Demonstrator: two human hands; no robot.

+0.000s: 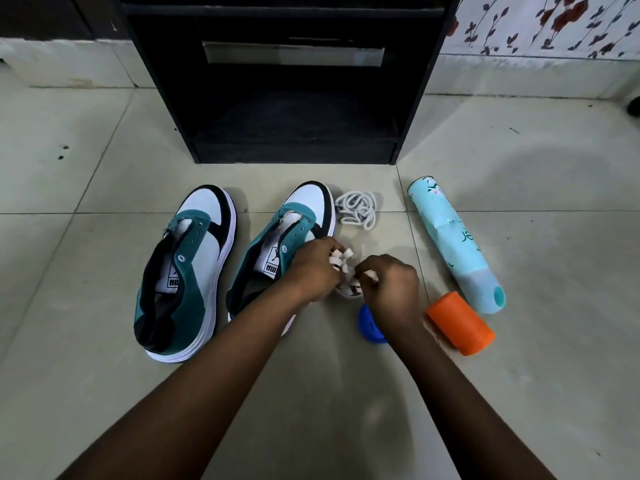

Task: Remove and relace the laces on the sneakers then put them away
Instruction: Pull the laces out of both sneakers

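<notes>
Both hands, left hand [317,268] and right hand [389,289], pinch 1 bunched lace [343,268] at 3 o'clock of the right sneaker [277,251]. Pulling hard could knot it.

1. A black shelf unit [294,81] stands on the floor at the back, its front open and dark inside.
2. A long light blue spray can [453,244] lies on its side on the right.
3. An orange tube-shaped bottle [460,323] lies just beside the can's lower end.
4. A small blue thing [369,325], maybe a cap, sits on the floor, partly hidden.
5. The floor [69,150] has big pale tiles.
6. A wall covering [554,22] with red flowers shows at the top right.
</notes>
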